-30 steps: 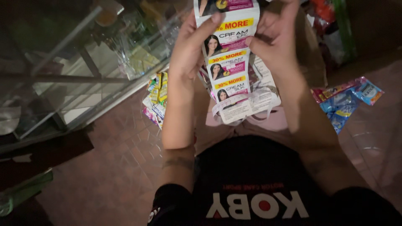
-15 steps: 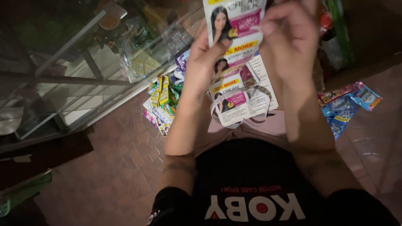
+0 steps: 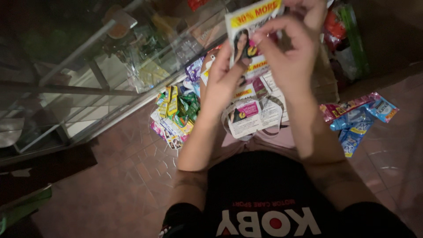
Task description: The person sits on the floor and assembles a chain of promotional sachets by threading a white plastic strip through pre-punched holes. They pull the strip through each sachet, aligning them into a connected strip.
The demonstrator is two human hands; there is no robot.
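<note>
Two hands (image 3: 229,79) (image 3: 293,53), perhaps four sachets (image 3: 251,26)

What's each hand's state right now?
Left hand: closed, pinching the strip of sachets at its lower part.
Right hand: closed, gripping the same strip near the top.

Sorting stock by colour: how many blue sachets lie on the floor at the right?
3, though overlaps may hide more: one blue sachet at far right, one in the middle, one lowest, all apart from both hands.
</note>
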